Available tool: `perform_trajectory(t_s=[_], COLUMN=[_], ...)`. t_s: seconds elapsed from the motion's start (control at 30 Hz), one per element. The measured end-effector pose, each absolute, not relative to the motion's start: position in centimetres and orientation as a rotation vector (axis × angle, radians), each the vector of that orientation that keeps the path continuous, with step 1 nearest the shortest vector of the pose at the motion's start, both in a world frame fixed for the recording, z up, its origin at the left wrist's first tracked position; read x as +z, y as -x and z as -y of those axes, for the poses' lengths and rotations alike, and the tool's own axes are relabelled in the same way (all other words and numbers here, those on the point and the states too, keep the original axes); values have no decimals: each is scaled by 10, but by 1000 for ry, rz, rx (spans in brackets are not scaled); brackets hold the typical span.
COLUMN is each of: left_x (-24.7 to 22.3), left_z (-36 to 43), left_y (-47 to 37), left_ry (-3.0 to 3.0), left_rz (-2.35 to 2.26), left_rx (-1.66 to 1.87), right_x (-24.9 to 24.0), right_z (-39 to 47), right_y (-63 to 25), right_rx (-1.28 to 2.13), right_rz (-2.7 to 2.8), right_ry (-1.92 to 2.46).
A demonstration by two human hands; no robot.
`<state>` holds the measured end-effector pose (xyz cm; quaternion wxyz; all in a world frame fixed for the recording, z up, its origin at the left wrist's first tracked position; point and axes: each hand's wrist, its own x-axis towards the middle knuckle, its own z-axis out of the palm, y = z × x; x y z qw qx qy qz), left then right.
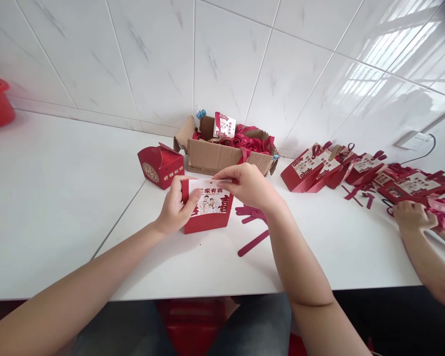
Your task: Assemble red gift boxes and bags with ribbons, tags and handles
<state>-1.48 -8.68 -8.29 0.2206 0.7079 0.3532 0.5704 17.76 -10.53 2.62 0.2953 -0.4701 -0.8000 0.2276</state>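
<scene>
Before the carton (220, 157), a red box (206, 224) bears a white couple-printed panel (209, 201).

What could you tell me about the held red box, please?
The box looks like card: red, its white front panel bearing red characters, a drawn couple and a small hole near the top. It is roughly upright before the carton; whether its base meets the table is unclear. The left hand grips its left side, thumb on the panel; the right hand touches its top edge.
</scene>
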Motion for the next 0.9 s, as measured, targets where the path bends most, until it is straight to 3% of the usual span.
perform_trajectory(t_s=[0.9], left_x=[-79], left_z=[88], left_y=[11], left_ry=[-1948], left_rz=[-926], left_rx=[1628], right_x=[32], right_z=[106], right_y=[-187], right_rx=[637], right_rz=[2155], right_ry=[1295])
